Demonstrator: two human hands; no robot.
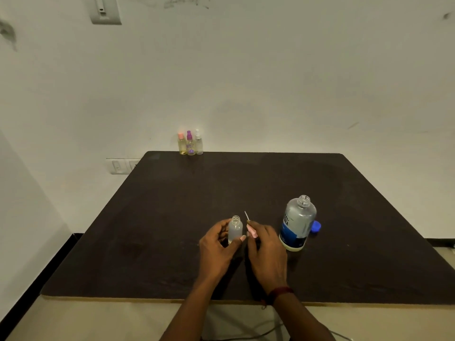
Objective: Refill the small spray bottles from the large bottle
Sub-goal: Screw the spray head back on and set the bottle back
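Note:
My left hand [216, 252] grips a small clear spray bottle [235, 230] that stands upright on the dark table [172, 217] with its neck uncapped. Just right of it, my right hand [267, 254] pinches the bottle's pink spray head [252, 231], whose thin white dip tube points up and away. The large clear bottle [296, 223] with a blue label stands uncapped to the right of my right hand. Its blue cap [316, 226] lies on the table behind it.
Three small spray bottles stand in a row at the table's far edge against the wall: one with a pink top [182, 143], one purple [190, 143], one clear [198, 142]. A cable [258, 333] lies on the floor below the near edge.

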